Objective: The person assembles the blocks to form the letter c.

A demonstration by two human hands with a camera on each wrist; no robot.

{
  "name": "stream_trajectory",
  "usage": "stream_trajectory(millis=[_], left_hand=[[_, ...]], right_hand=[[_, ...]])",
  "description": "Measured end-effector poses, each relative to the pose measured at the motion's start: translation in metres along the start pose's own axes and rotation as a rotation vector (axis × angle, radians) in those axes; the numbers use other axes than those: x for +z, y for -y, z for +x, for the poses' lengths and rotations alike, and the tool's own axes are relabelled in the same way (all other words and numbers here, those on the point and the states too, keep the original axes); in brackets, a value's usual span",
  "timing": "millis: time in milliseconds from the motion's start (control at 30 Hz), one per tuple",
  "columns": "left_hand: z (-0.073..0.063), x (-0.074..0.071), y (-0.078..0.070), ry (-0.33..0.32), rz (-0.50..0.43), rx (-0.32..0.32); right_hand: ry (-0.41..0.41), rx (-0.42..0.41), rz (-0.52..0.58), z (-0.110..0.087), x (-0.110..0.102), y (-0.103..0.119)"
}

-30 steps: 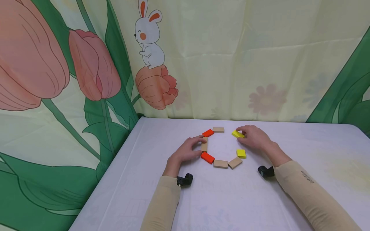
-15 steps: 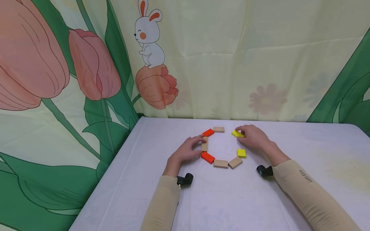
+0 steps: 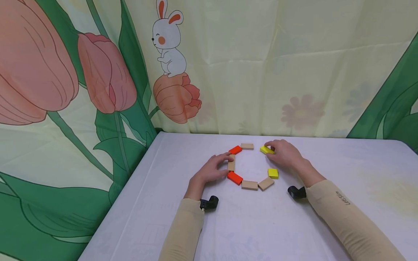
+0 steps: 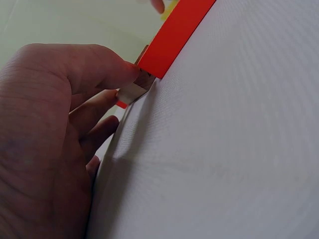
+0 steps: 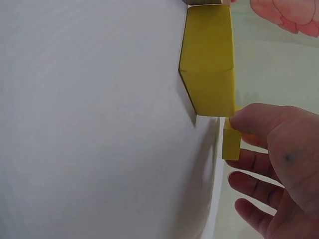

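Observation:
Several small wooden blocks lie in a broken ring on the table. My right hand (image 3: 285, 153) pinches a yellow block (image 3: 266, 149) between thumb and fingers at the ring's far right. On the opposite side, my left hand (image 3: 213, 168) holds a plain wooden block (image 3: 231, 165), thumb at its near end and fingers at its far end. A red block (image 3: 235, 178) lies right by that thumb, and another red block (image 3: 235, 149) sits beyond the fingertips. Nearer me on the right is a second yellow block (image 3: 273, 173), large in the right wrist view.
Plain blocks sit at the ring's far side (image 3: 247, 146) and near side (image 3: 249, 185), with an angled plain block (image 3: 266, 183) beside the latter. A white cloth covers the table (image 3: 248, 228). Behind it hangs a printed curtain (image 3: 245, 72).
My right hand has shifted slightly left and away from me with the yellow block, toward the far plain block. My left hand has stayed in place.

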State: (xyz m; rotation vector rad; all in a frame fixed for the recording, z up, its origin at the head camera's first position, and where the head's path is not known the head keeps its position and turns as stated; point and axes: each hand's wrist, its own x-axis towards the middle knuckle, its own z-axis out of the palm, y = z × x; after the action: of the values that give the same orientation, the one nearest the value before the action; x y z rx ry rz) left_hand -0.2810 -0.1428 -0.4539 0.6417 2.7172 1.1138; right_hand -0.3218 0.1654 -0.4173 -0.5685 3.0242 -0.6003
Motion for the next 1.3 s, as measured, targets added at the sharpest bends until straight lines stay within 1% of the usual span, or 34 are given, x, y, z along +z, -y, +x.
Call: stream_trajectory(millis=[467,633,867,1300], left_hand=[[0.001,0.000,0.001,0.004,0.008,0.016],[0.000,0.000,0.000,0.007,0.011,0.010],[0.000,0.000,-0.001,0.002,0.000,0.004],[-0.001,0.000,-0.001,0.000,0.001,0.008]], right_hand=[[-0.007,0.024,0.001,0.006,0.002,0.005],[-0.011,0.025,0.008,0.007,0.001,0.006],[0.004,0.052,0.036,0.007,0.000,0.009],[0.004,0.053,0.039,0.010,0.001,0.013]])
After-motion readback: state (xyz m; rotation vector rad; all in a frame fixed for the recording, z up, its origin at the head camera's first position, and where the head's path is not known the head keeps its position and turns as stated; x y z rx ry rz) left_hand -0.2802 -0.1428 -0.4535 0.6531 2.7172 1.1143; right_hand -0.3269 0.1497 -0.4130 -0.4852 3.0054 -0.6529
